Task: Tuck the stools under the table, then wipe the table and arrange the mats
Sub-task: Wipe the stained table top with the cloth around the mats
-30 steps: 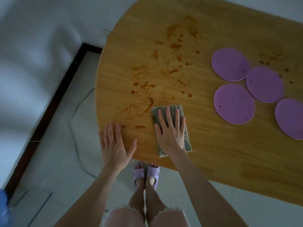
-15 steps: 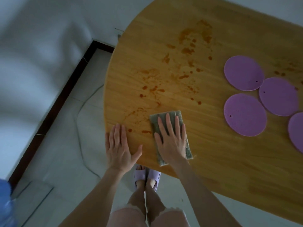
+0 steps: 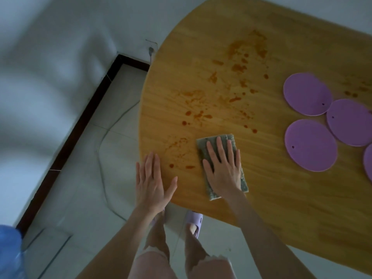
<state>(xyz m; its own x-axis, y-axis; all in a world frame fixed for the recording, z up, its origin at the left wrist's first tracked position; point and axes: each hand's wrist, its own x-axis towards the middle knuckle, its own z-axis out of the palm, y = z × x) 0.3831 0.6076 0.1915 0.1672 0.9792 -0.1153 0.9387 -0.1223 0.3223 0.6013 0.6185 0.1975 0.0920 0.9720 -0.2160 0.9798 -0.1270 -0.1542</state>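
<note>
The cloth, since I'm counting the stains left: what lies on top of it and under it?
The right hand presses flat on the cloth, which lies on the wooden table. Whether the wood beneath it is dirty cannot be seen.

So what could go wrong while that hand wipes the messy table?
Maybe three things. The cloth under the right hand might smear the reddish-brown stains wider instead of lifting them. A long sweep to the right could bump the purple mats and dirty them. The left hand rests flat right at the table edge, close to some spots, so it could slip off or get stained.
</note>
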